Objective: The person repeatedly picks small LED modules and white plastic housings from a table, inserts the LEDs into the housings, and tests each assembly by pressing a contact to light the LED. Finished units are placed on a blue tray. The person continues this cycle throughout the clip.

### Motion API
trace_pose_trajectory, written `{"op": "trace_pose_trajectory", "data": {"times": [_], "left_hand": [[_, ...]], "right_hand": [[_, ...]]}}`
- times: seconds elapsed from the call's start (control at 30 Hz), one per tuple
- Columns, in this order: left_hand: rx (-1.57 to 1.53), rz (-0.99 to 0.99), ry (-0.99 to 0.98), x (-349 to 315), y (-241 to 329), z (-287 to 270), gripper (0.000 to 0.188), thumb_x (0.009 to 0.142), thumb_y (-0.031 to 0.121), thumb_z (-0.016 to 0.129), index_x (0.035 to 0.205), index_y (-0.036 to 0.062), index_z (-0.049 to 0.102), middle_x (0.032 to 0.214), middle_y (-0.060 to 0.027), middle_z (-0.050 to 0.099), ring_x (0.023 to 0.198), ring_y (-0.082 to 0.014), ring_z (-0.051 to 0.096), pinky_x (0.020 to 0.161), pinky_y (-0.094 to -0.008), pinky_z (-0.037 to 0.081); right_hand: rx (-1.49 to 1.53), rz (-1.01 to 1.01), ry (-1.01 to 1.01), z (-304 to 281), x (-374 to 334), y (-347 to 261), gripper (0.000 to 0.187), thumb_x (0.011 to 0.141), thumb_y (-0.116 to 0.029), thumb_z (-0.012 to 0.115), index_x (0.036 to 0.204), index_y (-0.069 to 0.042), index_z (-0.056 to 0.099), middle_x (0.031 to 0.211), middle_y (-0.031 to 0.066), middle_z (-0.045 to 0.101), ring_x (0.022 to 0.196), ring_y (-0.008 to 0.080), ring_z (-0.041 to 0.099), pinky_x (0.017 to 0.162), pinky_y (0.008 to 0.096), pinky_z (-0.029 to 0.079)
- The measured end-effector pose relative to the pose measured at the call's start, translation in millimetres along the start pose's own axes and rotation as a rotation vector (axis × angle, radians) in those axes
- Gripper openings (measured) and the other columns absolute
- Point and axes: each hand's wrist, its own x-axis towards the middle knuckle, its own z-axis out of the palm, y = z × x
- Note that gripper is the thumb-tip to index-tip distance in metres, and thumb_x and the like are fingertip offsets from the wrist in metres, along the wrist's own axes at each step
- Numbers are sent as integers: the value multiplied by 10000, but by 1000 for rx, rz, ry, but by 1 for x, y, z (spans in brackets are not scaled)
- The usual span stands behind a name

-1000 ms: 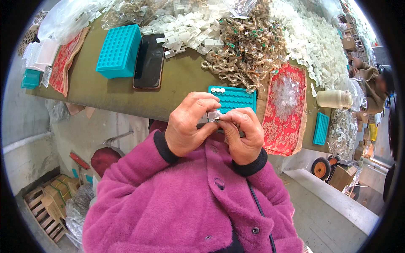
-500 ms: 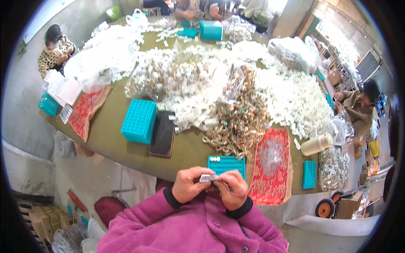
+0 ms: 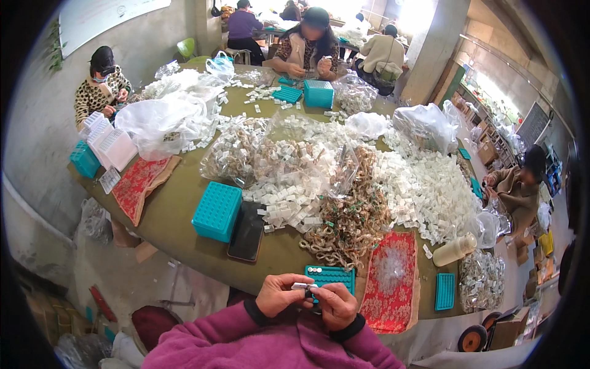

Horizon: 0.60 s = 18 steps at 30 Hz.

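Close to my body, my left hand [image 3: 276,296] pinches a small white rectangular piece [image 3: 300,286] between thumb and fingertips. My right hand [image 3: 336,305] meets it from the other side, its fingers closed at the piece's right end. Something small and dark [image 3: 308,294] shows between the two hands; its kind cannot be made out. Just beyond the fingers lies a teal ridged tray [image 3: 338,277], with a few small round white items [image 3: 314,270] in its far left corner. My hands hide the tray's near part.
Loose white pieces [image 3: 424,184] and brownish strip-like parts [image 3: 344,230] heap across the table. Left of them are a teal block of stacked trays [image 3: 217,209] and a dark phone [image 3: 247,230]. Right are a red patterned cloth [image 3: 387,295] and a cream bottle [image 3: 455,249]. Other people work around the table.
The view has tilted upward, so the table sits lower in the picture and more of the room shows. Both hands stay together; the white piece now appears more edge-on.
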Motion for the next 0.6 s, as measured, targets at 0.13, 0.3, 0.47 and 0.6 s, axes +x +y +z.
{"op": "trace_pose_trajectory", "data": {"times": [0.13, 0.3, 0.47, 0.6], "left_hand": [[-28, 22, -1, 0, 1, 4, 308, 1016, -14, 657, 1324, -17, 669, 1138, -113, 741, 932, -178, 750, 829, -324, 668], [10, 97, 8, -1, 8, 7, 299, 1004, -40, 650, 1302, -22, 669, 1124, -103, 740, 918, -171, 747, 828, -319, 659], [45, 111, 21, -10, 8, 7, 300, 995, -64, 650, 1293, -24, 659, 1133, -103, 732, 928, -167, 741, 835, -318, 650], [-17, 164, 25, -21, 4, 15, 339, 985, -107, 637, 1312, -17, 655, 1120, -89, 720, 955, -165, 734, 867, -316, 656]], "right_hand": [[21, 55, 85, 1, 3, -6, 243, 844, 101, 751, 1052, -24, 749, 910, 130, 713, 771, 269, 708, 683, 353, 575], [-38, 73, 102, 2, 11, -16, 167, 854, 50, 773, 983, -17, 690, 891, 150, 707, 761, 315, 703, 678, 377, 569], [-37, 83, 73, 3, 5, -20, 163, 884, 64, 710, 1010, -13, 641, 886, 149, 645, 751, 282, 670, 681, 357, 552], [159, 272, 77, 7, -8, -28, 164, 894, 99, 669, 1013, -6, 628, 910, 95, 621, 724, 156, 643, 631, 302, 540]]}}
